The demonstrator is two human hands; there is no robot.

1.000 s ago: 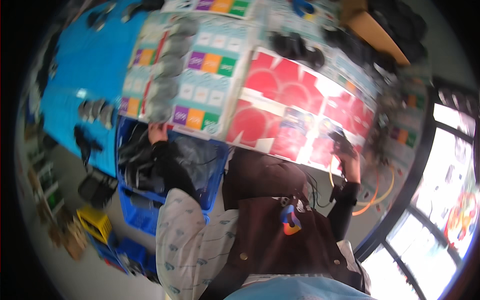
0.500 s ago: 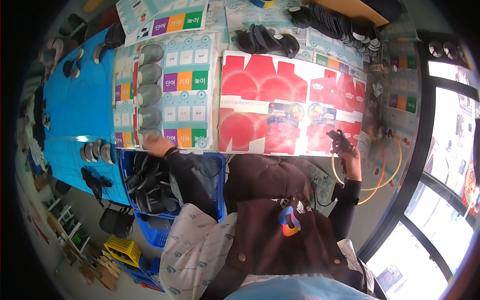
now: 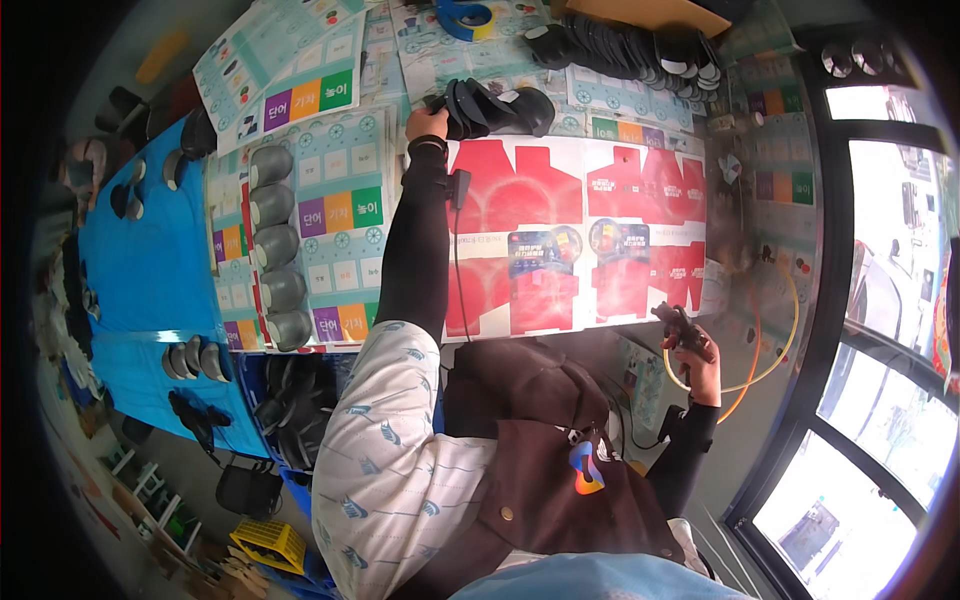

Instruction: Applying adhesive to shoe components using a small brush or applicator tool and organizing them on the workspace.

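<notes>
My left hand (image 3: 428, 124) reaches to the far side of the table, its fingers closed at the left end of a pile of black curved pieces (image 3: 490, 108); the pile partly hides the fingertips. At the right, by the table's near edge, my right hand (image 3: 698, 362) grips a dark spray gun (image 3: 678, 325) with a hose on it. Several grey rounded, shell-like pieces (image 3: 272, 206) lie in a column on printed sheets, left of my left forearm. Between my hands lies a red and white printed card sheet (image 3: 520, 200).
More black curved pieces (image 3: 640, 55) stand in a row at the back right, near a blue tape roll (image 3: 465, 18). A blue-covered table (image 3: 150, 260) holds similar pieces at the left. Below the near edge are a bin of black pieces (image 3: 300, 400) and a yellow crate (image 3: 268, 545).
My left hand has gone from the near end of the grey column to the black pile at the back. One more grey piece shows plainly. My right hand keeps the spray gun; the view has shifted.
</notes>
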